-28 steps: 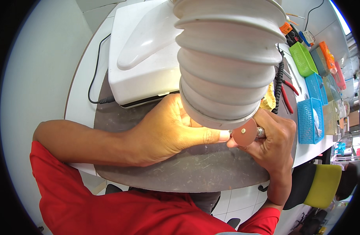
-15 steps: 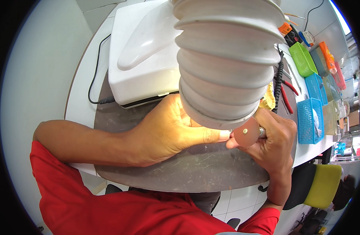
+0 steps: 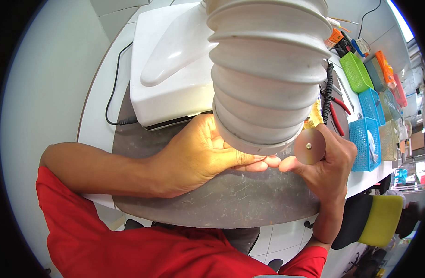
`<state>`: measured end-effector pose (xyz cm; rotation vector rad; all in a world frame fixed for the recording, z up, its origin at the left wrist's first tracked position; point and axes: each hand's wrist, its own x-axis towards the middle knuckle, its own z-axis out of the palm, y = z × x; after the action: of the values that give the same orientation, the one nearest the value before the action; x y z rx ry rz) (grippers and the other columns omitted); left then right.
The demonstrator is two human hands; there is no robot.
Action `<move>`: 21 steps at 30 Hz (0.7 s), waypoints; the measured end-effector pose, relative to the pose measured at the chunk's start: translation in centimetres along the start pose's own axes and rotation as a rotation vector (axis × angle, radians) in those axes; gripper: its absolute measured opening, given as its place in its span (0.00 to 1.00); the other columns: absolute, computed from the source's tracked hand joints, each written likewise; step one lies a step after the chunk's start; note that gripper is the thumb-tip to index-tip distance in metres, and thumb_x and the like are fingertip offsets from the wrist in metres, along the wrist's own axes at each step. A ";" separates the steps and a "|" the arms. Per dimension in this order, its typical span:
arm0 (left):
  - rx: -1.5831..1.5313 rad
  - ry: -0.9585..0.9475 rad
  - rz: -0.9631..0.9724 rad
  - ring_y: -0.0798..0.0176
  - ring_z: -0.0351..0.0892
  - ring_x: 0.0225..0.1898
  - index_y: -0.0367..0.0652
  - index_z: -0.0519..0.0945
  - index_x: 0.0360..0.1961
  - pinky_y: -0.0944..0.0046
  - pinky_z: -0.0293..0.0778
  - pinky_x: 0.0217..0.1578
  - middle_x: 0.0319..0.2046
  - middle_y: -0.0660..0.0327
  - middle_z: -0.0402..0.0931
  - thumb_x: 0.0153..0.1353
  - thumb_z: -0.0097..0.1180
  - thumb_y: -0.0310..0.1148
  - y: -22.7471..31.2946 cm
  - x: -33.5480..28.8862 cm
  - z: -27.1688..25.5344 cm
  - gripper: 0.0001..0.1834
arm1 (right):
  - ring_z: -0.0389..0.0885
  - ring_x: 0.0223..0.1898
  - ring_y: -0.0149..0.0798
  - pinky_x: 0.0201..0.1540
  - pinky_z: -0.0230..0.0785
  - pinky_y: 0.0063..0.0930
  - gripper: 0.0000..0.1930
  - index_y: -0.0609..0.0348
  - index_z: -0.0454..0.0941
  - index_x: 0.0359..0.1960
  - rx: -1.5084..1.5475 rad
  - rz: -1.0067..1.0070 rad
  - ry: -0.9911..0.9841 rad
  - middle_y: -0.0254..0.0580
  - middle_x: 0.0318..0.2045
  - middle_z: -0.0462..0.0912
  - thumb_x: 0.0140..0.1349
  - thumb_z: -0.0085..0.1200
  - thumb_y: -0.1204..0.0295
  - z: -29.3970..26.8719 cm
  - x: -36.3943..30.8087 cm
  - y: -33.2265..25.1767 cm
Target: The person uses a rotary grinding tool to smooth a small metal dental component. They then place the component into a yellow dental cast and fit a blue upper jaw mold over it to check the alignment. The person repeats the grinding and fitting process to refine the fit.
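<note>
A scratched dark work mat [image 3: 221,204] spread across the middle of the frame. Over it, at centre, the left hand [image 3: 194,160] was closed in a pinch, thumb against fingers; whether anything sat between them could not be told. Right of centre, the right hand [image 3: 335,160] was curled behind a rotary disc tool [image 3: 309,153], apparently gripping its handle, which was hidden. The fingertips of the two hands were just beside each other, with the disc standing clear of the left hand.

This looked like a pause between passes of the disc; another pass would call for a steady pinch and a slow approach. Half a second earlier, the disc had been lower and further left, near the left thumb.

Beyond, a ribbed white hose [image 3: 268,78] came down through upper centre, a white machine housing [image 3: 175,99] occupied upper left, and red-handled pliers [image 3: 336,119] and a blue basket [image 3: 366,143] were at right.
</note>
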<state>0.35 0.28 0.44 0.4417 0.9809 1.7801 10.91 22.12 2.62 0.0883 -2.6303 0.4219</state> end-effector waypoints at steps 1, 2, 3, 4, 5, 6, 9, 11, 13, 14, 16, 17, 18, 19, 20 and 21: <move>0.014 0.004 -0.009 0.59 0.81 0.53 0.27 0.69 0.58 0.67 0.79 0.56 0.52 0.49 0.78 0.68 0.54 0.23 0.1 0.0 0.0 0.19 | 0.62 0.13 0.29 0.16 0.56 0.26 0.35 0.58 0.68 0.20 0.016 -0.043 0.022 0.34 0.12 0.66 0.31 0.78 0.43 0.1 0.1 0.1; 0.008 0.002 -0.005 0.59 0.81 0.53 0.27 0.69 0.58 0.67 0.79 0.56 0.52 0.49 0.78 0.68 0.54 0.23 0.0 0.0 0.0 0.19 | 0.62 0.13 0.29 0.16 0.56 0.26 0.35 0.57 0.69 0.20 0.019 -0.048 0.021 0.34 0.12 0.66 0.31 0.78 0.43 0.2 0.0 0.1; 0.003 0.001 0.000 0.59 0.82 0.53 0.27 0.69 0.58 0.67 0.79 0.56 0.53 0.48 0.78 0.68 0.54 0.23 0.0 0.0 -0.1 0.19 | 0.62 0.13 0.29 0.16 0.56 0.26 0.35 0.57 0.69 0.20 0.022 -0.053 0.020 0.34 0.12 0.66 0.30 0.78 0.43 0.3 0.0 0.1; -0.003 -0.001 0.004 0.59 0.82 0.52 0.27 0.68 0.58 0.67 0.80 0.56 0.53 0.48 0.78 0.68 0.54 0.23 0.0 -0.1 -0.1 0.19 | 0.62 0.13 0.29 0.16 0.56 0.26 0.35 0.57 0.69 0.20 0.025 -0.058 0.019 0.34 0.12 0.66 0.30 0.78 0.43 0.3 0.0 0.1; -0.005 0.002 0.007 0.59 0.82 0.52 0.27 0.69 0.58 0.67 0.80 0.55 0.52 0.48 0.78 0.68 0.54 0.24 -0.1 -0.1 -0.1 0.19 | 0.62 0.13 0.29 0.16 0.56 0.26 0.35 0.57 0.69 0.21 0.030 -0.060 0.017 0.34 0.12 0.66 0.30 0.78 0.43 0.4 0.0 0.2; -0.007 0.004 0.010 0.60 0.82 0.52 0.27 0.69 0.58 0.68 0.80 0.54 0.52 0.48 0.78 0.68 0.54 0.24 -0.1 -0.1 0.0 0.19 | 0.62 0.13 0.29 0.16 0.56 0.26 0.35 0.57 0.69 0.21 0.034 -0.061 0.016 0.34 0.12 0.66 0.30 0.78 0.43 0.4 0.0 0.2; 0.019 0.014 -0.013 0.61 0.83 0.50 0.28 0.69 0.57 0.68 0.81 0.51 0.50 0.49 0.80 0.68 0.55 0.25 0.2 -0.1 0.1 0.19 | 0.63 0.13 0.29 0.16 0.57 0.26 0.35 0.57 0.69 0.21 0.027 -0.043 0.018 0.34 0.12 0.67 0.30 0.77 0.42 0.3 -0.1 0.3; 0.040 0.023 -0.033 0.62 0.84 0.49 0.28 0.70 0.57 0.69 0.81 0.50 0.48 0.50 0.81 0.68 0.56 0.25 0.3 -0.1 0.1 0.19 | 0.64 0.14 0.30 0.18 0.58 0.26 0.36 0.60 0.70 0.22 0.018 0.004 0.013 0.34 0.13 0.68 0.31 0.75 0.40 0.1 -0.1 0.3; 0.055 0.035 -0.047 0.63 0.84 0.48 0.28 0.70 0.56 0.69 0.81 0.48 0.47 0.50 0.82 0.67 0.57 0.25 0.1 0.0 -0.1 0.19 | 0.67 0.16 0.33 0.22 0.62 0.26 0.40 0.65 0.73 0.24 0.012 0.077 -0.003 0.35 0.15 0.70 0.33 0.70 0.35 0.0 -0.3 0.3; 0.053 0.037 -0.042 0.63 0.84 0.48 0.28 0.71 0.56 0.69 0.81 0.49 0.46 0.50 0.82 0.67 0.57 0.25 0.1 -0.1 0.0 0.19 | 0.67 0.16 0.33 0.22 0.61 0.26 0.40 0.65 0.73 0.24 0.008 0.076 -0.021 0.35 0.15 0.70 0.33 0.70 0.35 -0.1 -0.3 0.4; 0.050 0.043 -0.033 0.64 0.84 0.47 0.28 0.72 0.55 0.70 0.81 0.49 0.46 0.50 0.82 0.67 0.57 0.25 0.3 -0.1 0.2 0.18 | 0.67 0.16 0.32 0.21 0.61 0.26 0.40 0.65 0.73 0.24 0.001 0.073 -0.057 0.35 0.15 0.70 0.34 0.70 0.35 -0.3 -0.3 0.4; 0.046 0.039 -0.033 0.64 0.84 0.47 0.28 0.72 0.55 0.70 0.81 0.49 0.46 0.50 0.82 0.66 0.57 0.25 0.3 -0.1 0.3 0.18 | 0.66 0.15 0.31 0.20 0.60 0.26 0.38 0.62 0.72 0.23 0.000 0.041 -0.038 0.35 0.14 0.70 0.32 0.72 0.37 -0.2 -0.2 0.4; 0.042 0.035 -0.033 0.64 0.84 0.47 0.28 0.72 0.55 0.70 0.80 0.49 0.46 0.50 0.82 0.66 0.57 0.25 0.3 0.0 0.3 0.18 | 0.64 0.14 0.30 0.18 0.58 0.26 0.36 0.60 0.70 0.22 -0.001 0.008 -0.019 0.34 0.13 0.69 0.31 0.74 0.39 -0.1 -0.1 0.5; 0.039 0.031 -0.033 0.64 0.84 0.47 0.28 0.73 0.55 0.70 0.80 0.50 0.46 0.49 0.82 0.66 0.58 0.24 0.4 0.0 0.3 0.18 | 0.63 0.13 0.29 0.16 0.57 0.26 0.35 0.57 0.68 0.21 -0.002 -0.024 0.000 0.34 0.13 0.68 0.30 0.76 0.41 0.0 0.0 0.5; 0.030 0.024 -0.026 0.64 0.84 0.47 0.28 0.73 0.55 0.70 0.80 0.50 0.46 0.49 0.82 0.66 0.58 0.24 0.4 -0.1 0.3 0.18 | 0.63 0.13 0.29 0.16 0.57 0.26 0.35 0.57 0.68 0.21 0.006 -0.036 -0.005 0.34 0.13 0.68 0.30 0.76 0.41 0.0 0.0 0.5; 0.022 0.017 -0.019 0.64 0.84 0.48 0.28 0.73 0.55 0.70 0.80 0.50 0.46 0.49 0.82 0.66 0.58 0.24 0.4 -0.1 0.3 0.18 | 0.63 0.13 0.30 0.16 0.57 0.26 0.35 0.57 0.68 0.21 0.014 -0.048 -0.010 0.34 0.13 0.68 0.30 0.76 0.41 0.0 0.0 0.4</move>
<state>0.39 0.23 0.92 0.4308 1.0140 1.7600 10.82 22.50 2.48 0.1576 -2.6297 0.4241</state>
